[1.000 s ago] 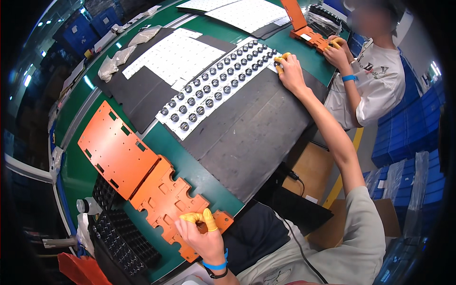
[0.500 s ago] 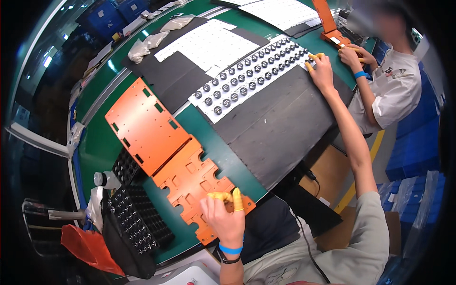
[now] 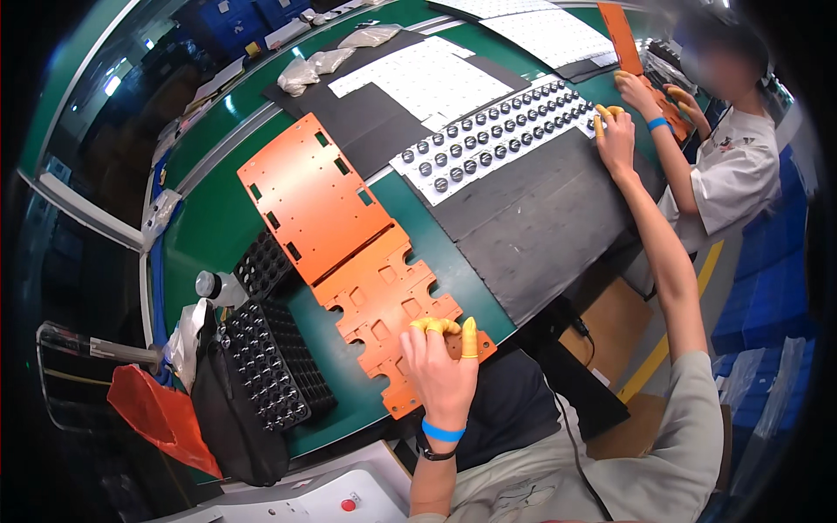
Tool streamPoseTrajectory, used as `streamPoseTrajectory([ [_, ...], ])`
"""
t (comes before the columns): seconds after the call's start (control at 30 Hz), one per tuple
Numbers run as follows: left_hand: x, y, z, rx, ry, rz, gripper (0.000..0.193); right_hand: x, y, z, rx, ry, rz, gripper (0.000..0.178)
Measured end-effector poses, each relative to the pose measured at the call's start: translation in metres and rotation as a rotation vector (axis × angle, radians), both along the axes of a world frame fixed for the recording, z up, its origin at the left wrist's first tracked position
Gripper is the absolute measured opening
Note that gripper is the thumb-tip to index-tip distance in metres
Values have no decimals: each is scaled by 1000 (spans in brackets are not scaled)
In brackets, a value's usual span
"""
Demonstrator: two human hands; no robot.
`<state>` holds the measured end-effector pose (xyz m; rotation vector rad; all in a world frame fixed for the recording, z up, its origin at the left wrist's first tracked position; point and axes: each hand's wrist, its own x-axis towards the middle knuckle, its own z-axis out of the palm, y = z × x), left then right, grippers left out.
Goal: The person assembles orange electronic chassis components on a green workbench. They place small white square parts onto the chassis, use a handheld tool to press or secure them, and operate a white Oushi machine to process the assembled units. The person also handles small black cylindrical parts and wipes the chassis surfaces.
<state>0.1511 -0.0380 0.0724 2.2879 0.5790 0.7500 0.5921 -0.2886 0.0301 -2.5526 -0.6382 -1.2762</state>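
My left hand, with yellow finger covers, is over the near end of an orange panel with notched edges and cut-outs. Its fingers curl toward the thumb; anything between them is hidden. This panel adjoins a smooth orange plate with slots along its sides. At the far right end of a white sheet, my right hand has bent fingertips against the black round parts. Whether one is pinched there is too small to tell. Rows of these black round parts stand on the sheet.
Black trays of round pockets stand left of the panel, near a clear bottle. A black mat lies under the sheet. Farther back are white perforated sheets and plastic bags. A co-worker handles orange parts at right.
The view has shifted, so the table appears farther right and higher. My hands keep to the panel and the sheet's end. The co-worker's hands have moved apart, one toward the upright orange piece.
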Motion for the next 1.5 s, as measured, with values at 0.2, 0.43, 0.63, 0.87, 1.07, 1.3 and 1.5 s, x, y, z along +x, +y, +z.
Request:
streamPoseTrajectory([
  [0.2, -5, 6, 3, -68, 8, -43, 19, -56, 93, 15, 55, -29, 389, 30],
  [0.43, -7, 18, 13, -115, 91, -126, 22, -80, 269, 48, 234, 301, 770, 27],
  [0.63, -15, 32, 5, -190, 210, -292, 31, -14, 434, 17, 139, 394, 552, 47],
  [0.87, -9, 44, 37, -409, 230, -382, 37, 42, 545, 14, -114, 559, 332, 76],
  [1.07, -6, 59, 42, -552, 253, -481, 42, 52, 579, -1, -198, 698, 201, 95],
  [1.3, -4, 61, 46, -449, 318, -579, 45, 11, 562, -14, -289, 591, 415, 87],
  [1.5, -14, 51, 32, -375, 316, -572, 48, -26, 519, 7, -425, 610, 516, 69],
])
